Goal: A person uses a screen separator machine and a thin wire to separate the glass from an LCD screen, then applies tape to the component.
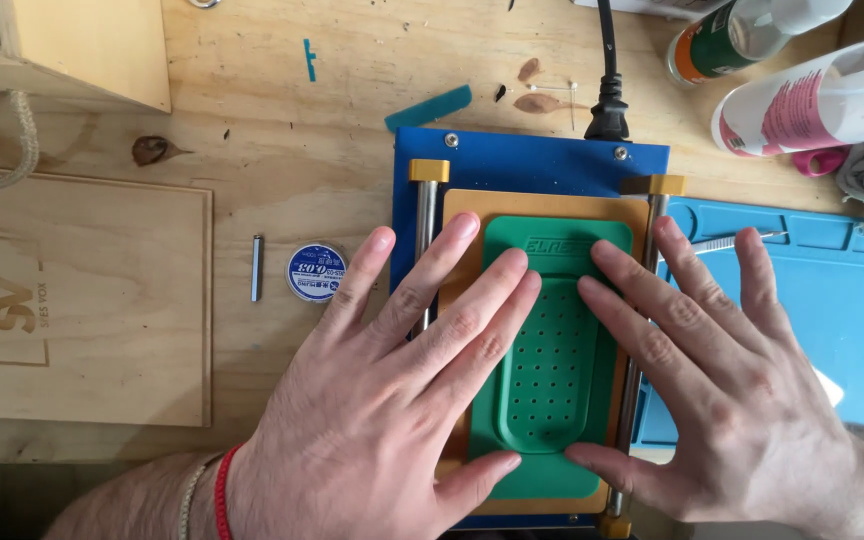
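**Head view: both hands flat on green perforated mat**

Head camera looks straight down at blue metal heating device (532,160) with orange plate, standing on pale wooden workbench (282,120). On plate lies green rubber mat with rows of small holes (552,370), set between two steel guide rods with brass ends (426,230).

Left hand (392,400), with red thread bracelet at wrist, spread wide and pressed flat, fingers on left part of mat and over left rod. Right hand (712,380) also spread wide and flat, fingers touching right upper part of mat, thumb at lower edge. Neither hand holds anything.

Near left hand: small round blue-and-white spool (316,271) and short grey metal bar (257,267). Black power cable (607,100) plugged into back of device. Blue silicone work mat (832,300) at right, two plastic bottles (802,95) behind.

Possible problems, as judgement: if plate is hot, bare fingers on the orange border may be burned; uneven pressing may shift mat out of centre or leave one corner lifted; a careless elbow may knock the bottles.
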